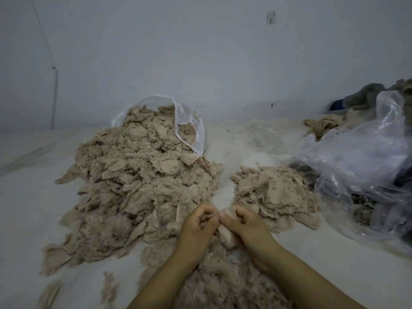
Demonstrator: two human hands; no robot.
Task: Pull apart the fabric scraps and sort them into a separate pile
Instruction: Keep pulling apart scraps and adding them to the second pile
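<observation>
A big heap of beige furry fabric scraps point(138, 181) spills from a clear plastic bag point(189, 126) onto the white surface at the left and centre. A smaller pile of the same scraps point(276, 192) lies to the right of it. My left hand point(197, 228) and my right hand point(247, 228) meet fingertip to fingertip in front of the gap between the piles. Both have curled fingers and pinch one beige scrap point(225, 236) that hangs between and below them. More fluffy scrap material point(223, 284) lies under my forearms.
A large crumpled clear plastic bag point(361, 161) sits at the right, with grey and brown cloth point(367, 94) behind it. A few loose scraps point(51, 293) lie at the lower left. A pale wall rises behind the white surface point(245, 139).
</observation>
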